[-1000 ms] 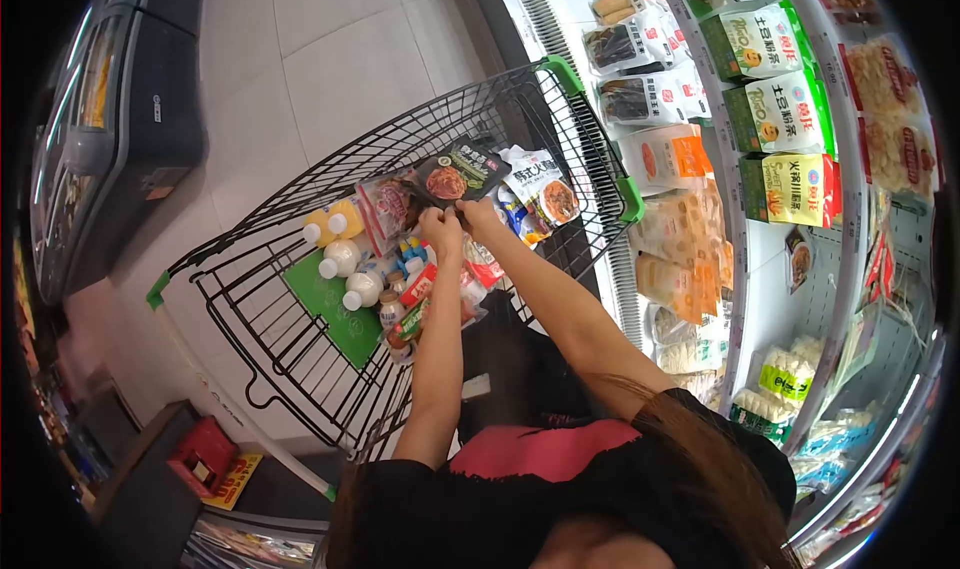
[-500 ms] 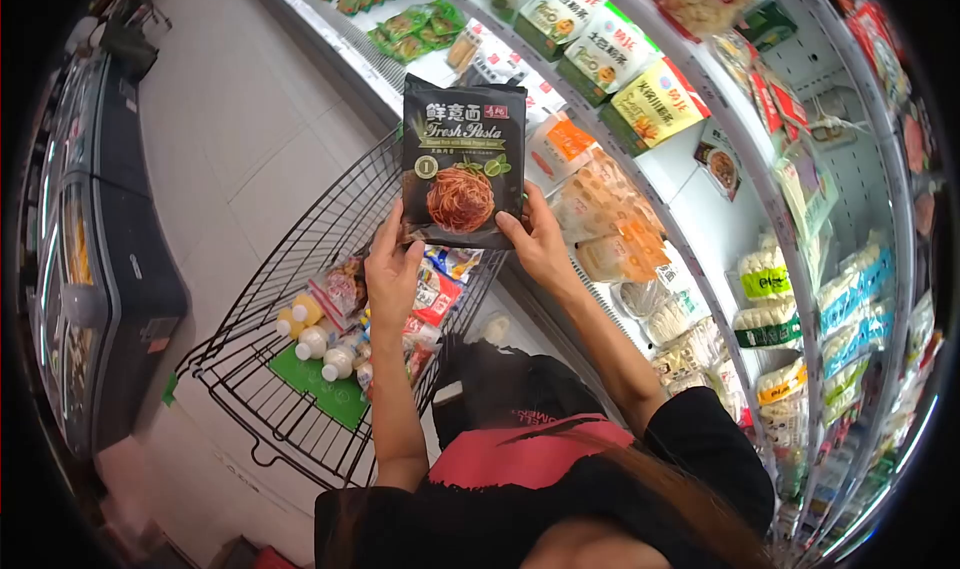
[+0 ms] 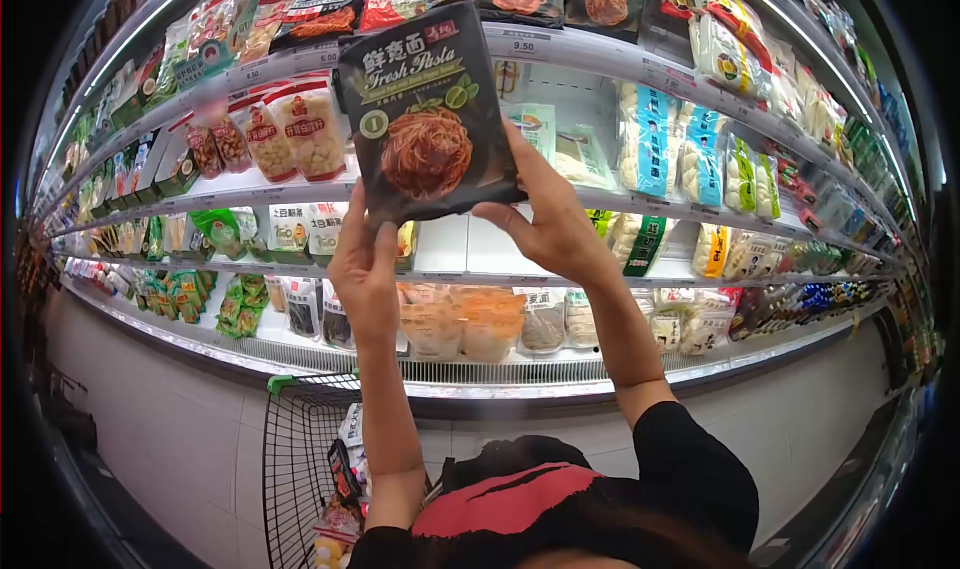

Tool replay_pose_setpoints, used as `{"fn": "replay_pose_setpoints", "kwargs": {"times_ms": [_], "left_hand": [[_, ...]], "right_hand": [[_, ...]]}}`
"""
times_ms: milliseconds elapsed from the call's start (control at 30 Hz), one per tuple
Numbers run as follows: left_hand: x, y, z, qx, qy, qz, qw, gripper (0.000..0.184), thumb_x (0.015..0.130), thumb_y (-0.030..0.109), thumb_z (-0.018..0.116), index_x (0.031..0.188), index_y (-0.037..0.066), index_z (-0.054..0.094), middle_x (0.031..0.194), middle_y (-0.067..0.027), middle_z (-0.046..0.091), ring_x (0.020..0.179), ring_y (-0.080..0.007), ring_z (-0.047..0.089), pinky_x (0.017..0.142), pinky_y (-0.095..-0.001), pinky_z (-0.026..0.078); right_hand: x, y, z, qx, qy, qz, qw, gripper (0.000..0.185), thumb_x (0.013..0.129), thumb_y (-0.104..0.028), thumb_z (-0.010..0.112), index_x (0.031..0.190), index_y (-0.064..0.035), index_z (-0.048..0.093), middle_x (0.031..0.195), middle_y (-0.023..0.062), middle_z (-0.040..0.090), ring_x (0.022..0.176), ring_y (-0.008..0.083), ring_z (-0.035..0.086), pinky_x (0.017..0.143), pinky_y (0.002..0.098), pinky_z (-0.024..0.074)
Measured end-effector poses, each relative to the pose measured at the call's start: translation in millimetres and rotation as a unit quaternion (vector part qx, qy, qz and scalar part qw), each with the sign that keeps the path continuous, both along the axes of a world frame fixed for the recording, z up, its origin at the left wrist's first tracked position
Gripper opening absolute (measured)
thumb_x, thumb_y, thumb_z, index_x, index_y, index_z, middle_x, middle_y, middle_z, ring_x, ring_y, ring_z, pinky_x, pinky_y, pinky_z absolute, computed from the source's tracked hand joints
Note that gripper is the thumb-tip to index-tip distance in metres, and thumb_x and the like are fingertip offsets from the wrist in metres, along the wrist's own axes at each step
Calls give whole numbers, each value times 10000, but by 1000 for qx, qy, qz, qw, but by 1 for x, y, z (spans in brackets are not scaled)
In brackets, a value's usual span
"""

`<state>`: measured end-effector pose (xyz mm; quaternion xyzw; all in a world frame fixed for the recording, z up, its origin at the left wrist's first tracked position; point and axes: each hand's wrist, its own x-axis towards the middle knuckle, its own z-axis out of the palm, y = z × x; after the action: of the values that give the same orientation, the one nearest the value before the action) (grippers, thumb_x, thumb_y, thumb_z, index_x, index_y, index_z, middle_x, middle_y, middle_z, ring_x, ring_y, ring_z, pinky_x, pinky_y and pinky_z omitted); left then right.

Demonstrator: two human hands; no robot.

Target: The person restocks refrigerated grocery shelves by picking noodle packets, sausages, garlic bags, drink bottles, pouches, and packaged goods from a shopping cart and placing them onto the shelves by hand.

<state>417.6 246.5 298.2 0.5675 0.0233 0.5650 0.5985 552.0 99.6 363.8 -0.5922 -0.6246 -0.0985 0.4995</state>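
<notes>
A black packet of fresh pasta [image 3: 428,154], printed with a picture of sauced noodles, is held up in front of the refrigerated shelves, tilted slightly. My left hand [image 3: 366,274] grips its lower left corner with the thumb in front. At the lower right edge, my right hand [image 3: 550,214] holds the packet, its fingers partly hidden behind. Matching black pasta packets [image 3: 606,1] sit on the top shelf just beyond.
A shopping cart [image 3: 300,469] with groceries stands at lower left, partly behind my left forearm. Shelves carry bagged snacks [image 3: 310,129], blue-labelled noodle packs [image 3: 648,139] and orange packs [image 3: 460,321]. The shelf edge [image 3: 520,41] bears price tags.
My view has swung from the cart and floor to face the shelves. Both hands still hold the pasta packet, now raised before the upper shelves and tilted. The cart has shifted to lower left.
</notes>
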Motion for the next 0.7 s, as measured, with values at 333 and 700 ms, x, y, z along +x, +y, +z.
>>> {"fn": "replay_pose_setpoints", "kwargs": {"times_ms": [333,700], "left_hand": [[244,-10,138,222,24,67,972,454,812,-18,571,1264,7,608,1156,-201,668,796,-199,665,793,-282,509],[338,-12,178,468,115,175,859,373,780,18,593,1146,-13,657,970,-223,681,942,-360,657,861,-418,512]], "right_hand": [[186,-30,81,109,-52,-359,925,537,952,-270,601,1357,36,425,1119,239,644,1054,332,617,925,383,446],[301,-23,116,-28,-52,-557,828,509,873,-302,643,1285,-43,495,1132,195,647,1127,413,578,939,572,408]]}}
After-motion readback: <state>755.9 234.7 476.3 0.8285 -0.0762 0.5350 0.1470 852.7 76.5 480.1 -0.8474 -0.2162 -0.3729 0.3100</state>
